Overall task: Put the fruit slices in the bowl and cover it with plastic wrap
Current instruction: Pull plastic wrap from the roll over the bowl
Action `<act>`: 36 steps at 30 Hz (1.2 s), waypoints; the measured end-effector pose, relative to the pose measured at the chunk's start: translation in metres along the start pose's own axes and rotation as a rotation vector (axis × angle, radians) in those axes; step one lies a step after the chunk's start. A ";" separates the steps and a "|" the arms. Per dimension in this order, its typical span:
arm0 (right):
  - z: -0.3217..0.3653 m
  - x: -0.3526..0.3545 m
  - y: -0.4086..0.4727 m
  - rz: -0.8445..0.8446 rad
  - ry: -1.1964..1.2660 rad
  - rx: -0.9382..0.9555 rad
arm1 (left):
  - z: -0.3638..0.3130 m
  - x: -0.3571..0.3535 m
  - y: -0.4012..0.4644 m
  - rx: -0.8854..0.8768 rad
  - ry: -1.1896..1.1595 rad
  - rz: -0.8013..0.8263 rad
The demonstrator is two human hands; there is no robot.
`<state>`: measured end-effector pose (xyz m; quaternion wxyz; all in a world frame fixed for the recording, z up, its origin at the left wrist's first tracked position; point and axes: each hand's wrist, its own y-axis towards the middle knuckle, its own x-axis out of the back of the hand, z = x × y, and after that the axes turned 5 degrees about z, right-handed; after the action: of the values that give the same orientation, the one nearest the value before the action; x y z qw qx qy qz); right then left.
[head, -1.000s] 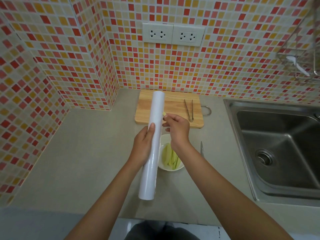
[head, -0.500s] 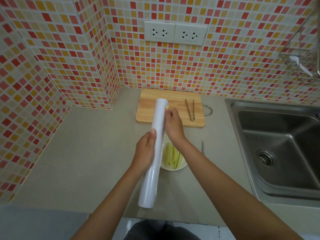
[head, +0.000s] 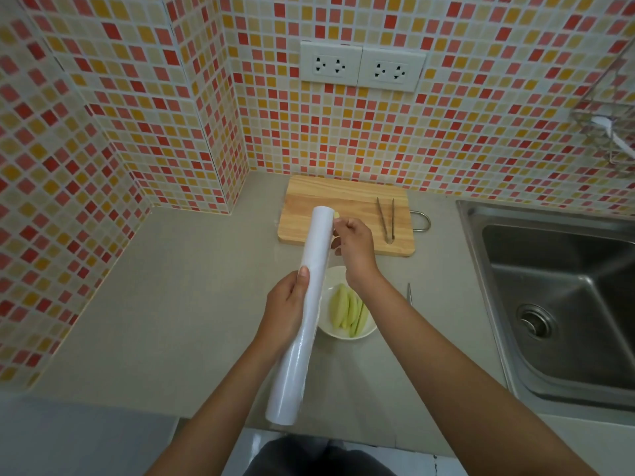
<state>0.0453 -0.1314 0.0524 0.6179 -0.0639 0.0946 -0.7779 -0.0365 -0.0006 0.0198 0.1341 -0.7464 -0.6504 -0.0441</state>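
A white roll of plastic wrap (head: 309, 280) is held lengthwise above the counter, tilted away from me. My left hand (head: 287, 304) grips its middle from the left side. My right hand (head: 354, 245) pinches at the roll's far end, fingers closed on the film edge. Below them stands a white bowl (head: 369, 329) with several pale green fruit slices (head: 348, 309) inside, partly hidden by the roll and my right wrist. A small pale fruit piece (head: 337, 214) peeks out on the board behind the roll's tip.
A wooden cutting board (head: 343, 201) lies against the tiled wall with metal tongs (head: 386, 218) on it. A knife tip (head: 409, 293) shows right of my right forearm. A steel sink (head: 556, 297) fills the right side. Wall sockets (head: 360, 67) sit above.
The roll has sunk a little and its tip pulled nearer me. My right hand moved from beside the roll's middle up to its far end and pinched there.
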 end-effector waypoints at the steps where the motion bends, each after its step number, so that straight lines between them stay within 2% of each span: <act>1: 0.000 0.000 0.000 0.006 0.014 -0.005 | 0.000 0.001 -0.001 -0.001 -0.003 -0.007; 6: 0.002 -0.001 0.003 0.040 0.048 -0.072 | 0.002 0.002 -0.004 0.003 -0.008 -0.025; 11: 0.006 0.005 0.006 -0.006 0.149 -0.153 | 0.007 0.006 -0.002 0.063 -0.077 -0.024; 14: 0.003 0.000 -0.001 0.071 -0.009 -0.236 | 0.006 0.006 0.000 0.047 -0.078 -0.038; 16: -0.002 -0.006 -0.008 0.125 -0.113 -0.208 | 0.005 0.004 0.002 0.043 -0.073 -0.045; 18: -0.006 -0.009 -0.011 0.109 -0.169 -0.148 | 0.004 0.004 0.003 0.051 -0.063 -0.048; 22: -0.008 -0.005 -0.008 0.028 -0.071 -0.159 | 0.000 0.007 0.005 0.055 -0.067 -0.051; 25: -0.010 -0.006 -0.016 0.098 -0.058 -0.178 | -0.002 0.008 0.009 0.067 -0.072 -0.064; 28: -0.016 -0.014 -0.032 0.166 -0.199 -0.092 | -0.006 0.010 0.014 0.047 -0.065 -0.086; 31: -0.020 -0.017 -0.040 0.113 -0.228 0.013 | -0.009 0.011 0.017 0.036 -0.099 -0.083; 36: -0.016 -0.012 -0.039 0.041 -0.167 0.008 | -0.013 0.015 0.024 0.086 -0.120 -0.085</act>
<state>0.0077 -0.1099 0.0462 0.6398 -0.1240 0.0411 -0.7573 -0.0097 0.0079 0.0325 0.1248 -0.7128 -0.6898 0.0233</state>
